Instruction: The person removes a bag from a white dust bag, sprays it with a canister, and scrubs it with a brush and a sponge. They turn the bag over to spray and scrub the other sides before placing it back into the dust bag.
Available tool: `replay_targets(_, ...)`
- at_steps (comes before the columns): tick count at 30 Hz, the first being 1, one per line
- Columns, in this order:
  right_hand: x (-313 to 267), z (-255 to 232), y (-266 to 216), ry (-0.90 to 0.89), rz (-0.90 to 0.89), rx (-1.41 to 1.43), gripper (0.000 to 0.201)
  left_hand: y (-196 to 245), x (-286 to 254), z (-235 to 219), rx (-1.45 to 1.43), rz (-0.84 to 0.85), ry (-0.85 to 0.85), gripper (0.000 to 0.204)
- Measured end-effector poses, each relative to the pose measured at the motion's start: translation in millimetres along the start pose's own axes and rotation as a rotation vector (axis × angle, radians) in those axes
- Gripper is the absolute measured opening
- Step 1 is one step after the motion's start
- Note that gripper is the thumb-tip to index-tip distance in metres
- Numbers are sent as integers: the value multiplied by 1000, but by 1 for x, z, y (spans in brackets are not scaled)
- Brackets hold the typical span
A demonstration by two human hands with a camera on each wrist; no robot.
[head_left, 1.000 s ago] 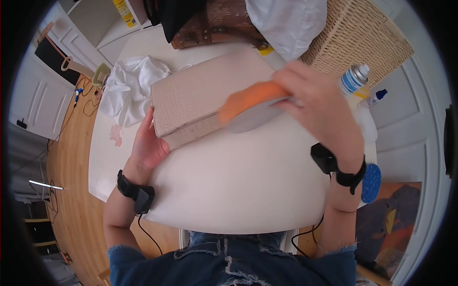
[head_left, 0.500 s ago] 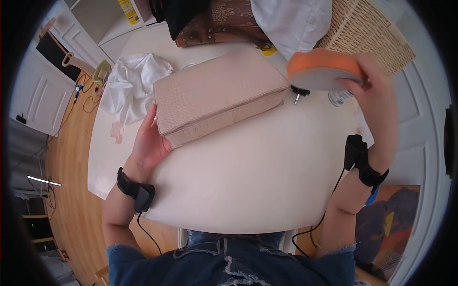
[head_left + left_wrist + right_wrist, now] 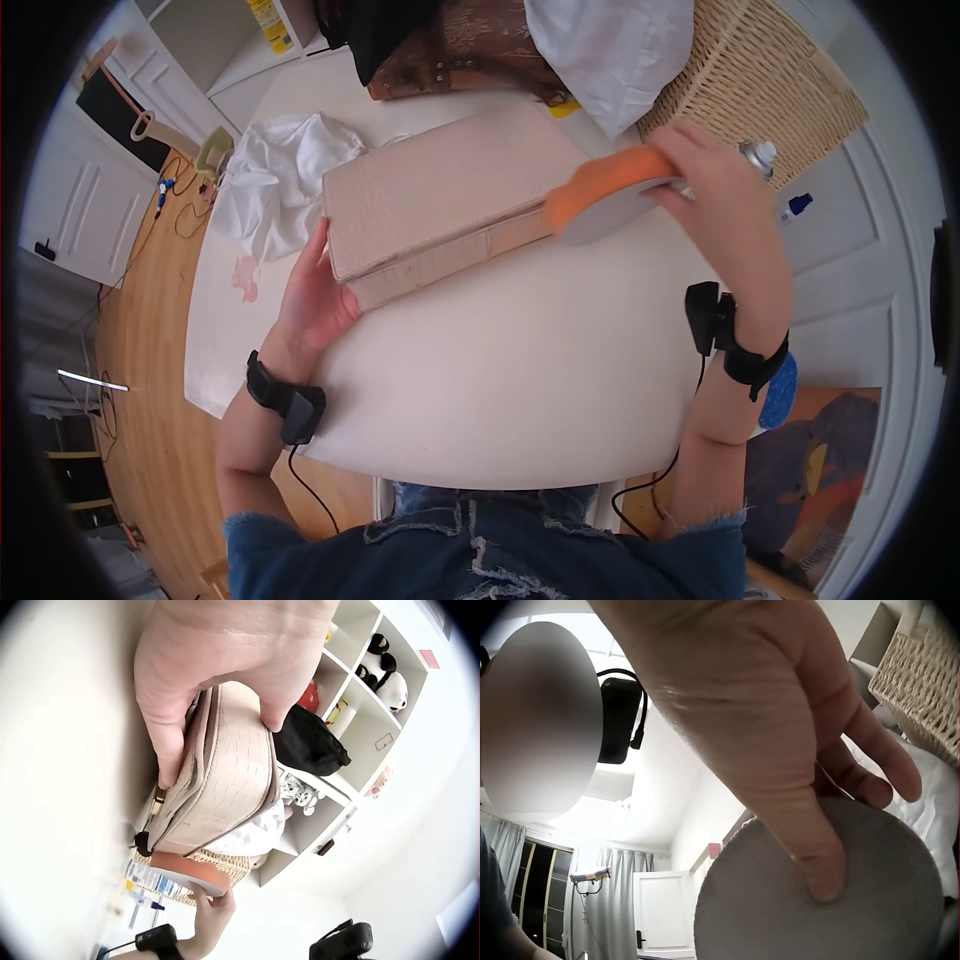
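Observation:
A beige leather handbag (image 3: 440,190) with a crocodile-like texture lies flat on the white table. My left hand (image 3: 315,300) grips its left end; in the left wrist view the thumb and fingers (image 3: 171,754) span the bag's end from both faces. With my right hand (image 3: 715,190) I hold a round orange foam pad (image 3: 610,185) with a grey backing. The pad is tilted and overlaps the bag's front right side in the head view. In the right wrist view my thumb (image 3: 825,874) presses on the grey backing, and the orange side is hidden there.
A crumpled white cloth (image 3: 280,180) lies left of the bag. Behind are a brown patterned bag (image 3: 450,65), white fabric (image 3: 615,60) and a woven basket (image 3: 770,80). To the right stand a spray can (image 3: 759,155) and a blue-capped bottle (image 3: 797,207), with a blue sponge (image 3: 779,390) nearer.
The pad swept right from the bag's front, off past its right end, then came back left to the front right side. My left hand and the bag stay nearly still.

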State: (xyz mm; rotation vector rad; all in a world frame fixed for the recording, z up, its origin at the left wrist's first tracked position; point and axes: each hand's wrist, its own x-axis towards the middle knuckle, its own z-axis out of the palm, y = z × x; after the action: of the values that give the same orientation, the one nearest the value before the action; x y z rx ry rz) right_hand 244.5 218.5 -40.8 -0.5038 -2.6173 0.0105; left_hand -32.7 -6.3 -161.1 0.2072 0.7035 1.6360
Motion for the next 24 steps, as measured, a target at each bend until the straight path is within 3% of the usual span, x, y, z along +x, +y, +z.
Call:
replay_targets(3,2,-5,3,-6,93,-4,25,1,0,0,-28,-6,-20,59)
replay_targets(6,4,1,-7,31,7,-35,25,1,1,-2,-15,-12,-54,59)
replay_targets(8,5,9,-13,-55,-69,80,30,2,2,-5,8,-14,-65,60)
replay_targets(12,5,7,-16,4,-87,77,30,2,2,-3,13,-12,-69,60)
replay_targets(14,5,-1,-5,39,70,4,30,2,1,-2,-3,-8,-42,60)
replay_targets(18,5,-8,1,91,83,14,23,2,2,-5,-6,-12,-51,61)
replay_targets(21,5,-5,-17,96,12,61,23,2,2,-5,3,-15,-55,61)
replay_targets(23,5,6,-27,7,-88,187,32,3,2,-6,3,-19,-54,60)
replay_targets(24,4,11,-32,-30,-162,121,33,3,3,-7,5,-22,-61,60)
